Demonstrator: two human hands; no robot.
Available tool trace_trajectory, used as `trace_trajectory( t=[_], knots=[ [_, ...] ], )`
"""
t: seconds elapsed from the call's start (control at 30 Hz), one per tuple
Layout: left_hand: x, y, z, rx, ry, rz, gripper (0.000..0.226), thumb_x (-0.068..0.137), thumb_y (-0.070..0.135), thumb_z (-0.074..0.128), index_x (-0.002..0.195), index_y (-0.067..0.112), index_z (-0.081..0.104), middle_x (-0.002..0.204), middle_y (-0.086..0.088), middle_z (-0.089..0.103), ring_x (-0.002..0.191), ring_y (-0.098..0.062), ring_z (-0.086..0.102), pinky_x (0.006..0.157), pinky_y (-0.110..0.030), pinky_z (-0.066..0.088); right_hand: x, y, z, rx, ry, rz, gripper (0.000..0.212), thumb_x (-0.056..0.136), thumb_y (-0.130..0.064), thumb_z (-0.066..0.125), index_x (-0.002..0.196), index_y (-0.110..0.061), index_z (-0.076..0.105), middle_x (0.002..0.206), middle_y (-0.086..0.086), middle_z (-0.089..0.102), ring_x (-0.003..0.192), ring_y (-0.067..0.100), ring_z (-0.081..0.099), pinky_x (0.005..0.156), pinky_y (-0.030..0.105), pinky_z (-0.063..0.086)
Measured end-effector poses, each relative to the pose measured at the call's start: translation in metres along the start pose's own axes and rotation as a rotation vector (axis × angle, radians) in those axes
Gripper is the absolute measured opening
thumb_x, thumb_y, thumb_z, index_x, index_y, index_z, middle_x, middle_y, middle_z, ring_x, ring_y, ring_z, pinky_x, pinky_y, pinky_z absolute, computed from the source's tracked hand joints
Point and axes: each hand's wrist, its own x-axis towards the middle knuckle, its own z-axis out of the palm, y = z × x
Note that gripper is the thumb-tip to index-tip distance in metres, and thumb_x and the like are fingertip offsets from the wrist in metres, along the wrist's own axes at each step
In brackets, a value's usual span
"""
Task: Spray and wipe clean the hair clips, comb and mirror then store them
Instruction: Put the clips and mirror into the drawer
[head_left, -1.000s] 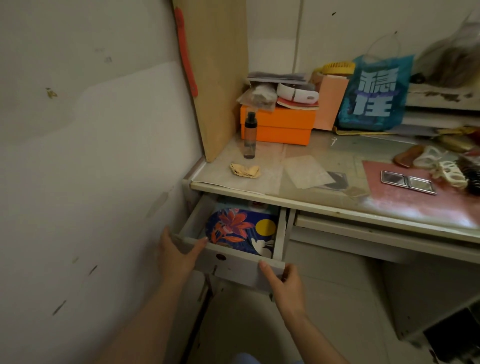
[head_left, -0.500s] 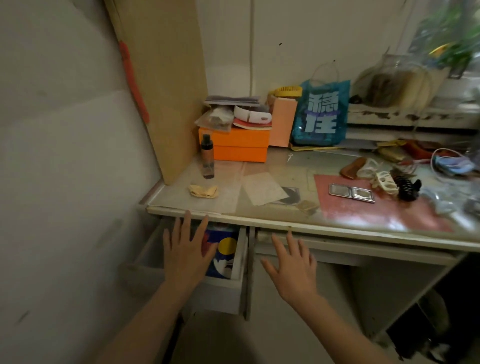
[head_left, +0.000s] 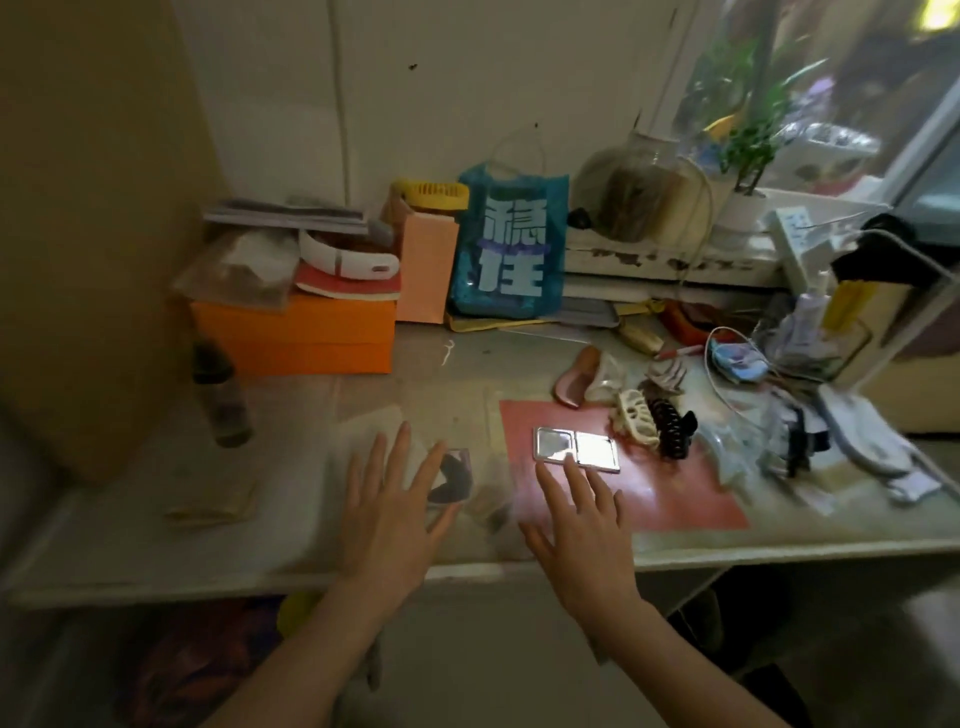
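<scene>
Both your left hand and right hand hover with fingers spread, holding nothing; the open mirror lies on the counter just past your right fingertips, hair clips beside it. The frame is blurred, but gathering seems to be starting; next, reach for the mirror or the spray bottle at far left.

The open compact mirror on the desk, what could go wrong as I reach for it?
The right hand comes in flat with fingertips at the compact mirror, so it may smudge the glass or snap it shut. The cream claw clip and black claw clip lie just beside it, easy to knock.
</scene>
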Motion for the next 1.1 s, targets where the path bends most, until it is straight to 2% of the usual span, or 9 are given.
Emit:
trace_trajectory(
  t=[0.2, 0.37, 0.47, 0.57, 0.67, 0.77, 0.9, 0.97, 1.1],
  knots=[
    [0.039, 0.062, -0.067, -0.059, -0.119, 0.014, 0.061, 0.078, 0.057, 0.034, 0.128, 0.029, 0.055, 0.138, -0.01, 0.051, 0.126, -0.033, 0.048, 0.105, -0.044, 0.021, 0.018, 0.044, -0.078, -0.028, -0.065, 0.163, 0.071, 0.066, -0.049, 0.078, 0.128, -0.023, 0.056, 0.131, 0.007, 0.059, 0.117, 0.034, 0.057, 0.089, 0.05, 0.049],
    [0.079, 0.118, -0.081, -0.044, -0.175, 0.091, 0.068, 0.067, 0.05, 0.073, 0.128, 0.025, 0.055, 0.136, -0.013, 0.053, 0.122, -0.034, 0.053, 0.102, -0.048, 0.036, 0.048, 0.088, -0.113, -0.035, -0.063, 0.206, 0.069, 0.064, -0.046, 0.081, 0.124, -0.02, 0.061, 0.126, 0.01, 0.063, 0.116, 0.033, 0.058, 0.089, 0.052, 0.048],
    [0.098, 0.154, -0.072, -0.096, -0.271, 0.089, 0.07, 0.082, 0.054, 0.057, 0.143, 0.03, 0.033, 0.153, -0.01, 0.026, 0.14, -0.031, 0.027, 0.112, -0.05, 0.019, 0.069, 0.123, -0.114, -0.051, -0.107, 0.238, 0.065, 0.069, -0.049, 0.076, 0.125, -0.02, 0.061, 0.129, 0.009, 0.061, 0.118, 0.032, 0.058, 0.09, 0.052, 0.049],
    [0.121, 0.192, -0.048, -0.17, -0.315, 0.028, 0.066, 0.091, 0.056, 0.039, 0.148, 0.037, 0.01, 0.159, -0.003, 0.002, 0.146, -0.024, 0.002, 0.115, -0.041, -0.003, 0.09, 0.16, -0.105, -0.021, -0.174, 0.247, 0.059, 0.08, -0.055, 0.051, 0.127, -0.021, 0.058, 0.129, 0.008, 0.061, 0.117, 0.031, 0.059, 0.091, 0.052, 0.048],
    [0.145, 0.224, -0.031, -0.198, -0.348, -0.029, 0.066, 0.086, 0.063, 0.023, 0.147, 0.038, 0.017, 0.159, -0.002, 0.005, 0.146, -0.023, 0.007, 0.116, -0.041, 0.003, 0.113, 0.195, -0.092, -0.011, -0.248, 0.226, 0.064, 0.071, -0.052, 0.067, 0.126, -0.019, 0.059, 0.121, 0.009, 0.065, 0.106, 0.032, 0.064, 0.085, 0.053, 0.051],
    [0.175, 0.242, -0.021, -0.14, -0.387, -0.073, 0.064, 0.09, 0.058, 0.033, 0.147, 0.036, 0.015, 0.159, -0.003, 0.004, 0.146, -0.024, 0.005, 0.116, -0.042, 0.003, 0.143, 0.216, -0.082, -0.01, -0.286, 0.188, 0.074, 0.06, -0.048, 0.082, 0.125, -0.022, 0.061, 0.119, 0.008, 0.066, 0.104, 0.031, 0.065, 0.086, 0.053, 0.05],
    [0.212, 0.256, -0.011, -0.052, -0.371, -0.08, 0.07, 0.082, 0.061, 0.02, 0.146, 0.034, 0.024, 0.153, -0.008, 0.027, 0.141, -0.028, 0.024, 0.114, -0.045, 0.015, 0.184, 0.239, -0.067, 0.008, -0.316, 0.175, 0.07, 0.057, -0.049, 0.084, 0.119, -0.021, 0.065, 0.117, 0.009, 0.067, 0.105, 0.032, 0.065, 0.085, 0.052, 0.051],
    [0.229, 0.262, -0.003, -0.032, -0.407, -0.075, 0.069, 0.082, 0.061, 0.031, 0.145, 0.033, 0.029, 0.149, -0.009, 0.036, 0.136, -0.029, 0.034, 0.112, -0.046, 0.021, 0.202, 0.251, -0.058, 0.048, -0.314, 0.163, 0.068, 0.067, -0.048, 0.078, 0.126, -0.02, 0.059, 0.125, 0.011, 0.063, 0.113, 0.033, 0.06, 0.091, 0.052, 0.047],
    [0.263, 0.277, 0.018, -0.016, -0.433, -0.022, 0.067, 0.074, 0.055, 0.062, 0.132, 0.024, 0.05, 0.137, -0.011, 0.051, 0.121, -0.032, 0.052, 0.102, -0.048, 0.038, 0.231, 0.27, -0.05, 0.109, -0.366, 0.201, 0.063, 0.094, -0.052, 0.041, 0.149, -0.026, 0.023, 0.156, 0.006, 0.024, 0.143, 0.028, 0.021, 0.114, 0.045, 0.017]
  ],
)
